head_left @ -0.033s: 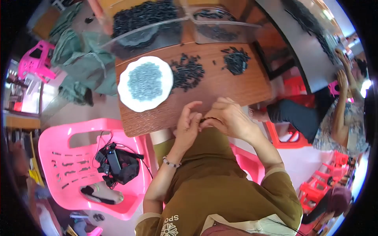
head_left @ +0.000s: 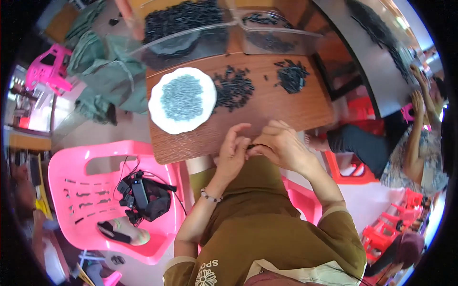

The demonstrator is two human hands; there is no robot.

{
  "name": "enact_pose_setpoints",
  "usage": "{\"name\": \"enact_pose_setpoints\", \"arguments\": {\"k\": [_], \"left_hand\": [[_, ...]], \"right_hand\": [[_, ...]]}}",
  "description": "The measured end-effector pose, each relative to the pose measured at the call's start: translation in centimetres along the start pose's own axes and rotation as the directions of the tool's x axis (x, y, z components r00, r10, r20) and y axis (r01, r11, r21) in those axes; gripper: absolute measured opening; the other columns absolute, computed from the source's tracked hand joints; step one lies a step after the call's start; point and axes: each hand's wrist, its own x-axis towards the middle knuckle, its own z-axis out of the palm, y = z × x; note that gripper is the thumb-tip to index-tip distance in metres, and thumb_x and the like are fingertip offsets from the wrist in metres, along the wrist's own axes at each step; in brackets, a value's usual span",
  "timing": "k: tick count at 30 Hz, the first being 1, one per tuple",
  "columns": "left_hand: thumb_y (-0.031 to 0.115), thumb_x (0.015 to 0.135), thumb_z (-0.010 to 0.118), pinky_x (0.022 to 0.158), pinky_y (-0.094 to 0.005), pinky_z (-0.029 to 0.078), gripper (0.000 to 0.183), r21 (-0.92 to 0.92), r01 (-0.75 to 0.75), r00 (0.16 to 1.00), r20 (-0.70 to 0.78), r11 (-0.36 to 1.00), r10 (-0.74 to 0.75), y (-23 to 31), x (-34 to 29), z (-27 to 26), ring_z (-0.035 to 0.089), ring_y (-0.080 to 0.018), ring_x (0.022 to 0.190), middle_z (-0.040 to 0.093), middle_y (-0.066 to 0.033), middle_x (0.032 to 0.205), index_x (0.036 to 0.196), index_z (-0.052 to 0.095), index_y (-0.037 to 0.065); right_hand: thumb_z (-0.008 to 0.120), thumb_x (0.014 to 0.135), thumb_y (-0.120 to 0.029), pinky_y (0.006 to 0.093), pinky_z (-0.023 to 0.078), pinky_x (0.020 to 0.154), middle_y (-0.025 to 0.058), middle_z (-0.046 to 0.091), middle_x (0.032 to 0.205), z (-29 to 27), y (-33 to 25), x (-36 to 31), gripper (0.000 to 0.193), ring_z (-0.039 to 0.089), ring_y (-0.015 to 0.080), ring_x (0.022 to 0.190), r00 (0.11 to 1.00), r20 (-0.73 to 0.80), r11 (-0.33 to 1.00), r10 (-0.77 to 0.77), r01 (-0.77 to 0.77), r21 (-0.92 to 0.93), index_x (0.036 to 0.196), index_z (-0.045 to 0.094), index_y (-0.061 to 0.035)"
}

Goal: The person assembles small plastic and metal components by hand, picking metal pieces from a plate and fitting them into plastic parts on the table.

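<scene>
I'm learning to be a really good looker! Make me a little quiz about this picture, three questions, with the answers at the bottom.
1. The left hand and the right hand meet at a small dark piece. Which wrist wears the bracelet?

2. True or false: on the brown table, loose black pieces lie to the right of the white plate.

3. What is the black gear with cables resting on?
A) the brown table
B) the pink chair
C) the white plate

Key
1. The left wrist.
2. True.
3. B.
</scene>
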Motion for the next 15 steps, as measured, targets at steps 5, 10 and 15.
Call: {"name": "enact_pose_setpoints", "arguments": {"k": [5,10,15], "left_hand": [[0.013,0.098,0.048,0.054,-0.0162,0.038,0.026,0.012,-0.050,0.998,-0.039,0.999,0.050,-0.7,0.4,-0.1,0.045,-0.0014,0.060,0.056,0.0031,0.075,0.123,0.047,0.008],[0.032,0.098,0.050,0.064,-0.0183,0.047,0.030,-0.183,-0.015,0.987,-0.163,0.983,-0.015,-1.0,0.6,0.6,0.056,-0.0035,0.074,0.063,0.0016,0.084,0.109,0.060,0.006],[0.035,0.095,0.055,0.074,-0.0234,0.050,0.032,-0.595,0.070,0.980,-0.110,0.801,-0.167,-1.1,0.1,1.1,0.061,-0.0086,0.078,0.067,-0.0016,0.092,0.104,0.065,0.006]], "right_hand": [[0.070,0.072,-0.012,0.0376,0.041,0.068,0.0054,0.055,0.072,1.4,-0.6,0.2,0.009,0.053,0.0260,0.074,0.987,-0.155,0.997,-0.031,0.019,-0.079,0.081,0.069,-0.0093],[0.069,0.073,-0.008,0.0370,0.040,0.067,0.0056,0.057,0.075,1.1,-0.8,1.3,0.013,0.052,0.0258,0.075,0.963,-0.267,0.996,-0.038,0.015,-0.090,0.086,0.069,-0.0074],[0.070,0.072,-0.010,0.0360,0.039,0.066,0.0045,0.057,0.073,0.8,-1.0,1.9,0.014,0.051,0.0251,0.074,0.954,-0.294,0.984,-0.064,0.011,-0.177,0.086,0.069,-0.0075]]}}
